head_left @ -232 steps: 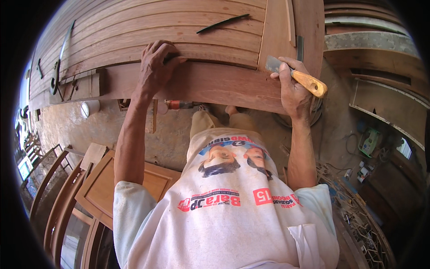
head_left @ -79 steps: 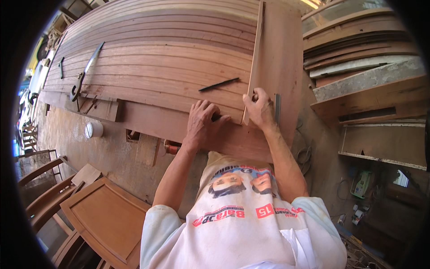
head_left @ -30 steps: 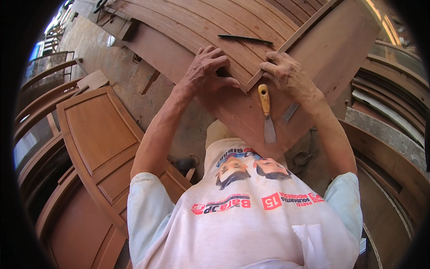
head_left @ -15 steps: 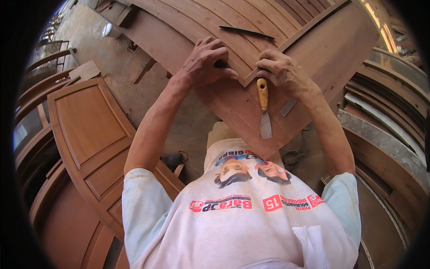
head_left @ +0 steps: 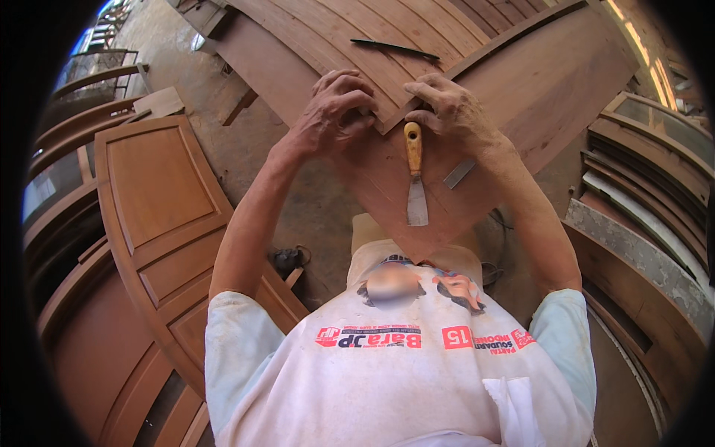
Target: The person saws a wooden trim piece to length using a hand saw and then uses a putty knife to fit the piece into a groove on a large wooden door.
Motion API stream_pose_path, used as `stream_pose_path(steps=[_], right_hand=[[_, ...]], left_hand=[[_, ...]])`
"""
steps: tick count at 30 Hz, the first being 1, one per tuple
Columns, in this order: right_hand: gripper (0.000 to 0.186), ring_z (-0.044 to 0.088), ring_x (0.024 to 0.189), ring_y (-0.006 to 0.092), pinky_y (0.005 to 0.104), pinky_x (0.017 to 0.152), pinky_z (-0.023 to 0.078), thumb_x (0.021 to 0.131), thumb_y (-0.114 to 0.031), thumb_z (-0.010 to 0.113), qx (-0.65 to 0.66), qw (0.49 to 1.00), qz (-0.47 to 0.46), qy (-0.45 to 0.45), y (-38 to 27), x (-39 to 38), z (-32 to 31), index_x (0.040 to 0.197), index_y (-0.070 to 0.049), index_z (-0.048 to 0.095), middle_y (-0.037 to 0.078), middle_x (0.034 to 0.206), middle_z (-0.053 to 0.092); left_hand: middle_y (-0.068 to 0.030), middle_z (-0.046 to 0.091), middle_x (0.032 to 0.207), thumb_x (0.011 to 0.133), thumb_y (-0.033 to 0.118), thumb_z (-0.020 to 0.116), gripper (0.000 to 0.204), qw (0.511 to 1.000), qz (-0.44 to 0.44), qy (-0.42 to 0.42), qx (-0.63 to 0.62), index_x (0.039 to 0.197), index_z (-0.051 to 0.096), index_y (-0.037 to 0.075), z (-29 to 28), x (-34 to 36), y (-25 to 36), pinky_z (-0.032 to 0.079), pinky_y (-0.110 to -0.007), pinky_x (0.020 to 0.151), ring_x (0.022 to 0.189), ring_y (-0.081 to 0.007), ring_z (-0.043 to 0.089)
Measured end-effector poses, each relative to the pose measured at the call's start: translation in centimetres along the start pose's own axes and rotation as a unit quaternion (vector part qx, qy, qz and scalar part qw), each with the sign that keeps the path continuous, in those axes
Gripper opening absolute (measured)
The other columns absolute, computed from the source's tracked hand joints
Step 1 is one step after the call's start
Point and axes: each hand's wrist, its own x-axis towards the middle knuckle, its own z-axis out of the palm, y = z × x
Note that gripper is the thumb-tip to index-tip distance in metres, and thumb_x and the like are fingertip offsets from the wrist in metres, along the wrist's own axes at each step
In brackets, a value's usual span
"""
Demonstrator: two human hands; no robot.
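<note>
Gripping the wood panel's corner edge, both hands' fingers clenched (scraper between).

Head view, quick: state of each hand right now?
Left hand: fingers curled, pressing on the slatted wood panel; grasps nothing visible.
Right hand: fingers bent, pressing the panel corner; putty knife lies loose just below it.

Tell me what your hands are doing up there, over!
Left hand and right hand both pressing on the corner joint of the wooden panel. Putty knife lies loose on the panel just below the hands. Nothing blocking.
</note>
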Motion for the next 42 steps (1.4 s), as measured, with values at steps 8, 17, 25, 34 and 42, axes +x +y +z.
stream_pose_path(steps=[8,17,25,34,42], right_hand=[[0.037,0.074,0.095,0.0289,0.0406,0.083,0.062,0.096,-0.025,0.078,0.103,0.979,0.038,0.17,3.0,-9.1,-5.8,0.127,-0.004,0.071,0.015,0.123,0.07],[0.032,0.073,0.093,0.021,0.0358,0.084,0.058,0.101,-0.023,0.075,0.021,0.874,0.378,0.304,15.3,-34.9,-13.9,0.124,-0.001,0.073,0.014,0.11,0.075],[0.047,0.073,0.113,0.039,0.0454,0.097,0.055,0.096,-0.033,0.072,0.055,0.793,0.605,0.034,11.8,-50.2,-7.4,0.125,0.004,0.072,0.026,0.119,0.075],[0.039,0.071,0.116,0.0393,0.0442,0.099,0.054,0.096,-0.03,0.071,0.204,0.776,0.591,-0.083,11.1,-59.9,4.8,0.118,0.001,0.076,0.025,0.121,0.074],[0.039,0.076,0.103,0.0357,0.0435,0.092,0.057,0.094,-0.031,0.072,0.15,0.778,0.61,-0.003,18.5,-52.9,-5.2,0.114,0.002,0.077,0.023,0.111,0.077]], left_hand=[[-0.0191,0.056,0.149,0.093,0.023,0.07,0.05,0.962,-0.108,0.217,0.129,0.141,0.062,0.011,3.5,-0.4,1.9,0.035,-0.053,0.122,0.147,-0.0417,0.044],[-0.0215,0.053,0.152,0.096,0.03,0.069,0.057,0.953,-0.167,0.205,0.147,0.148,0.056,0.009,4.1,-0.3,1.8,0.036,-0.051,0.121,0.146,-0.0407,0.046],[-0.0226,0.048,0.157,0.097,0.028,0.065,0.061,0.947,-0.18,0.207,0.166,0.153,0.049,0.009,3.9,0.0,2.1,0.035,-0.052,0.122,0.147,-0.0418,0.044],[-0.0236,0.051,0.152,0.106,0.041,0.055,0.061,0.903,-0.278,0.308,0.115,0.152,0.05,0.001,4.1,-0.4,-0.4,0.036,-0.048,0.122,0.145,-0.039,0.047],[-0.0224,0.058,0.149,0.111,0.036,0.049,0.055,0.842,-0.371,0.39,0.031,0.15,0.051,-0.003,4.6,-2.0,-1.3,0.038,-0.043,0.12,0.142,-0.0354,0.053]])
